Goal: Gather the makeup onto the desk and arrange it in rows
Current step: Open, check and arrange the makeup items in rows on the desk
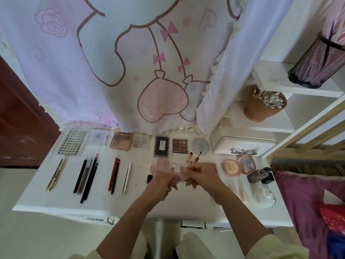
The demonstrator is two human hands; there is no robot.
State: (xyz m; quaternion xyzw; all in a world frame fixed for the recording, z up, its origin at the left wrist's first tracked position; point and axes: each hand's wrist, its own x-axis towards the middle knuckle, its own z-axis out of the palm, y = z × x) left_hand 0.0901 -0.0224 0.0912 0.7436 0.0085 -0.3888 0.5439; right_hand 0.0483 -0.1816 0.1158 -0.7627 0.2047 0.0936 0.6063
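1. White bench (130, 204) is seen before a pink curtain (112, 71); palettes (121, 141) are lined at 12 o'clock, pencils (114, 176) at 9 o'clock.
2. One small pink tube (178, 178) is held above the bench middle, with the fingers of the left hand (162, 182) and the right hand (201, 174) curled around it.
3. Arranging seems to be in hand; next, the tube should be laid parallel in the front row.

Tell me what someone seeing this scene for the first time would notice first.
A big pastel curtain with a pink heart balloon fills the back, hanging to the far edge of the white desk. Below it, makeup lies in neat rows: palettes along the back, pencils in front at the left. At the centre, the left hand and right hand together hold a small pink tube.
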